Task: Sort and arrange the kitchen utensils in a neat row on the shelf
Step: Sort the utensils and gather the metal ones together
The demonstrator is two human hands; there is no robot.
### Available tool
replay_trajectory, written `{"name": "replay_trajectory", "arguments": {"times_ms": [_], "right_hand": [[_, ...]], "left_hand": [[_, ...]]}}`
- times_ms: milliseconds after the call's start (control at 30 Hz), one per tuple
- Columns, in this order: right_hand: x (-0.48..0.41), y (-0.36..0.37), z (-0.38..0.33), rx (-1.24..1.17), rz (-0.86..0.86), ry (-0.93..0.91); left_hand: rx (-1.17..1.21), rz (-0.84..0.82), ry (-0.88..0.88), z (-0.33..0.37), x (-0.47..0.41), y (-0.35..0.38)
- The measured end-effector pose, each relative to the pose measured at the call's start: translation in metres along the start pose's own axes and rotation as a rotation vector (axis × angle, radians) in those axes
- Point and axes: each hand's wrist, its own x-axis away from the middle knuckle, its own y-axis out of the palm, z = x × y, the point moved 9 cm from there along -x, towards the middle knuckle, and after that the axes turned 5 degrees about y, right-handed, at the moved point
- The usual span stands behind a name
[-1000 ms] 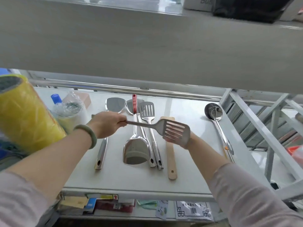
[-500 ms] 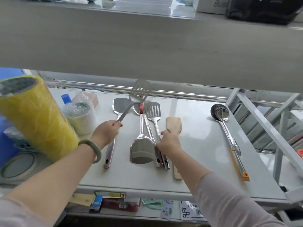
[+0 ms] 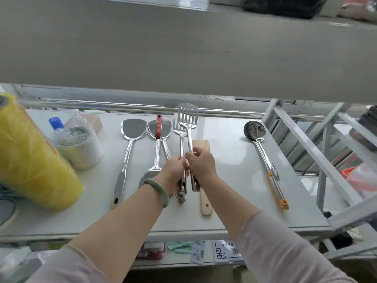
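Note:
On the white shelf (image 3: 234, 166) several utensils lie side by side, heads to the back. From the left: a steel turner (image 3: 133, 129), a second turner (image 3: 166, 130), and over it a red-handled spatula (image 3: 159, 124) laid the other way round. Then come a slotted turner (image 3: 177, 127) lying flat, a wooden spatula (image 3: 205, 145) and a ladle (image 3: 255, 130) with an orange handle end. A second slotted turner (image 3: 188, 117) points away from me just above the flat one. My right hand (image 3: 202, 163) grips its handle, and my left hand (image 3: 173, 170) pinches the handles right beside it.
A big yellow roll (image 3: 30, 156), a plastic-wrapped roll (image 3: 79, 146), a blue-capped bottle (image 3: 55, 122) and a small box (image 3: 95, 121) crowd the shelf's left end. A steel rail (image 3: 102, 106) runs along the back. A white rack frame (image 3: 306, 144) stands at the right; a grey shelf (image 3: 183, 58) overhangs.
The slotted turner, raised in my left hand over the left utensils, has swung right and come down beside the other slotted turner. My right hand has moved up and taken its handle.

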Motion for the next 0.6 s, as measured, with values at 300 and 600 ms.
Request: {"name": "replay_trajectory", "arguments": {"times_ms": [300, 600], "right_hand": [[-0.006, -0.036, 0.026, 0.000, 0.023, 0.063], [-0.019, -0.102, 0.063, 0.003, 0.137, 0.178]], "left_hand": [[0.147, -0.111, 0.001, -0.013, 0.008, 0.064], [-0.143, -0.200, 0.054, -0.022, 0.007, 0.117]]}}
